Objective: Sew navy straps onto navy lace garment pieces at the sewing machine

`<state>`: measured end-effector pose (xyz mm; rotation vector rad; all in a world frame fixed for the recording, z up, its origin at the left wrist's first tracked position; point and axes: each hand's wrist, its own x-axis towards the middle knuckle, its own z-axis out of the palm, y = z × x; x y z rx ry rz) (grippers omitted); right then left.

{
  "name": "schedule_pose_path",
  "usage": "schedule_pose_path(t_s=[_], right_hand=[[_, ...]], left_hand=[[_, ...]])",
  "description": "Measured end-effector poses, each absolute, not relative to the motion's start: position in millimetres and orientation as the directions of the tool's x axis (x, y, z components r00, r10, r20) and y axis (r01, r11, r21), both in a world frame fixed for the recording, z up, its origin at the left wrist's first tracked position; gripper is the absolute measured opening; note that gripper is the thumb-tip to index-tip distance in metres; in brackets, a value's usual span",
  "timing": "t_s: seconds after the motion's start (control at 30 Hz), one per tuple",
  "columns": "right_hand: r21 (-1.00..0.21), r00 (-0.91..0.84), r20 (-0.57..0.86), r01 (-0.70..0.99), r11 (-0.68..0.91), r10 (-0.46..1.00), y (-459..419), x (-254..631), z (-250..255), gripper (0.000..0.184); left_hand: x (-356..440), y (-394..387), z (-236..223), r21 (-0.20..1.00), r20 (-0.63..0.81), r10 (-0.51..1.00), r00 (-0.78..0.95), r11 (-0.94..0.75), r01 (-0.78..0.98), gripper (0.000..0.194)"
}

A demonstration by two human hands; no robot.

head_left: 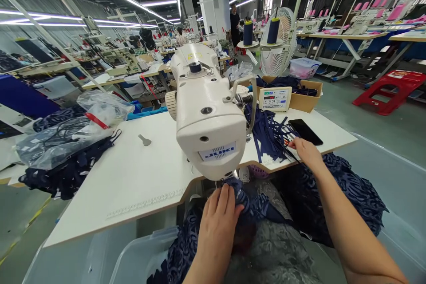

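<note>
My left hand (220, 215) presses on navy patterned fabric (258, 206) at the needle area of a white sewing machine (209, 120). Its fingers lie close together, with the thumb out to the right against the cloth. To the right, my right hand (308, 154) reaches over the table edge, its fingers pinched beside a heap of narrow navy fabric strips (271, 135). What sits between those fingertips is too small to make out; a thin dark piece and something orange show there. Just behind that hand lies a black phone (305, 132).
A control panel (274, 99) and a cardboard box (306, 103) of navy cloth stand at the back right. A small grey metal piece (144, 140) lies on the white table (133, 173). Patterned fabric (349, 186) hangs at right; a clear plastic bin (133, 255) sits below left.
</note>
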<state>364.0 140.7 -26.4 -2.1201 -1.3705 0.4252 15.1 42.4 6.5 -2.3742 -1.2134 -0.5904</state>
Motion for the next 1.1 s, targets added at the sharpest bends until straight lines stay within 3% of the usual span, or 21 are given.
schedule_pose_path(t_s=[0.1, 0.23, 0.33, 0.4, 0.6, 0.7, 0.83, 0.93, 1.1], right_hand=[[-0.844, 0.298, -0.002, 0.511, -0.161, 0.954, 131.3, 356.6, -13.2, 0.048], [-0.978, 0.041, -0.057, 0.199, -0.064, 0.998, 124.9, 331.0, 2.4, 0.049], [-0.997, -0.083, -0.055, 0.052, -0.051, 0.995, 140.3, 322.4, 21.9, 0.051], [-1.000, -0.068, 0.007, -0.023, 0.006, 0.998, 157.9, 326.8, 43.5, 0.052], [-0.856, 0.174, 0.415, -0.257, 0.448, 0.893, 166.5, 324.7, 102.4, 0.034], [-0.919, 0.016, 0.298, -0.266, 0.292, 0.954, 136.4, 289.8, 86.6, 0.037], [-0.995, -0.173, 0.054, -0.093, 0.038, 0.984, 96.5, 238.6, 41.7, 0.034], [-0.999, -0.150, 0.012, -0.036, 0.007, 0.989, 84.0, 216.0, 16.0, 0.034], [-0.994, -0.088, 0.031, 0.101, 0.040, 0.996, 87.0, 202.7, -11.3, 0.028]], left_hand=[[23.6, 44.9, 6.8, -0.154, 0.556, 0.646, 0.523, -0.538, 0.829, 0.036], [26.9, 46.5, 6.5, -0.165, 0.558, 0.653, 0.512, -0.517, 0.840, 0.032], [25.4, 46.0, 5.2, -0.188, 0.545, 0.638, 0.544, -0.540, 0.821, 0.029], [24.0, 45.6, 4.5, -0.181, 0.544, 0.629, 0.556, -0.559, 0.809, 0.028], [17.6, 48.7, 1.0, -0.099, 0.570, 0.579, 0.583, -0.656, 0.748, 0.029], [11.1, 49.9, -0.6, -0.047, 0.570, 0.561, 0.600, -0.707, 0.705, 0.033], [3.0, 47.9, -0.6, 0.088, 0.588, 0.572, 0.571, -0.748, 0.658, 0.025], [0.4, 45.9, -1.1, 0.174, 0.624, 0.580, 0.523, -0.757, 0.630, 0.021], [0.8, 44.7, -4.6, 0.185, 0.651, 0.562, 0.510, -0.769, 0.612, 0.022]])
